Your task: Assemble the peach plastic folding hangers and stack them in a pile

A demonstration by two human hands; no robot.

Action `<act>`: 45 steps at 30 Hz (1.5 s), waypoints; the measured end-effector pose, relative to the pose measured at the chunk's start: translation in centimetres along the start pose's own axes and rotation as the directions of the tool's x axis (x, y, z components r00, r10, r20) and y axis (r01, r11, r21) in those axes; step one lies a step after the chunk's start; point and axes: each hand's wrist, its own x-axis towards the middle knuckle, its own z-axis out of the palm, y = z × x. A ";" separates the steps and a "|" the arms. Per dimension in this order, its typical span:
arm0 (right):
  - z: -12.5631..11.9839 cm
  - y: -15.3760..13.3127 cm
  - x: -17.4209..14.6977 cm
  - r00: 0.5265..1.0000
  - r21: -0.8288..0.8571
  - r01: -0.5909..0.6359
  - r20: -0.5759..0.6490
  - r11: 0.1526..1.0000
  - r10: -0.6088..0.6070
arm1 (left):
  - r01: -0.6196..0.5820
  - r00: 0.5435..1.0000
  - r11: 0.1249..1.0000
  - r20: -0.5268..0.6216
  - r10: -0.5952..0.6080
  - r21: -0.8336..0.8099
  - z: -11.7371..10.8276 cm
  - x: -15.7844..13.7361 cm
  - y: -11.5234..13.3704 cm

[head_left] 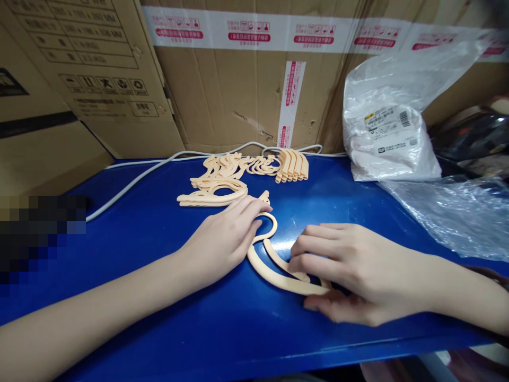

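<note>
Several smooth, curved beige pieces lie on the blue tabletop between my hands. One forms a rounded loop (pixel 272 225); below it a long curved piece (pixel 278 276) sweeps right, with a shorter curved strip (pixel 280 257) inside its bend. My left hand (pixel 230 233) pinches the left end of the loop, and its fingertips partly hide that end. My right hand (pixel 350 265) is closed around the right end of the long curved piece, thumb at the near side and fingers over the top. What lies under the right palm is mostly hidden.
Behind my hands sit stacked beige pieces (pixel 214 199), a cluster of wavy ones (pixel 225 165) and a row of curved tubes (pixel 293 165). A white cable (pixel 137 188) runs along the back. Cardboard boxes (pixel 238 90) wall the rear; a labelled plastic bag (pixel 392 132) stands at right.
</note>
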 end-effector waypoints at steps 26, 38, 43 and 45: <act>-0.6 2.6 0.0 0.984 0.215 -0.177 0.039 0.960 0.173 | -0.032 0.999 0.996 0.035 0.035 -0.089 -0.1 0.3 -0.5; -0.3 2.7 0.0 0.992 0.127 -0.117 -0.023 0.985 0.121 | -0.063 0.996 0.992 0.052 0.068 -0.107 -0.1 0.3 -0.5; -0.2 2.9 -0.1 0.982 0.039 -0.169 -0.080 0.985 0.171 | -0.068 0.996 0.992 0.053 0.074 -0.102 -0.2 0.3 -0.5; -0.2 3.0 -0.1 0.977 0.007 -0.192 -0.094 0.981 0.191 | -0.061 0.996 0.993 0.057 0.067 -0.096 -0.2 0.3 -0.5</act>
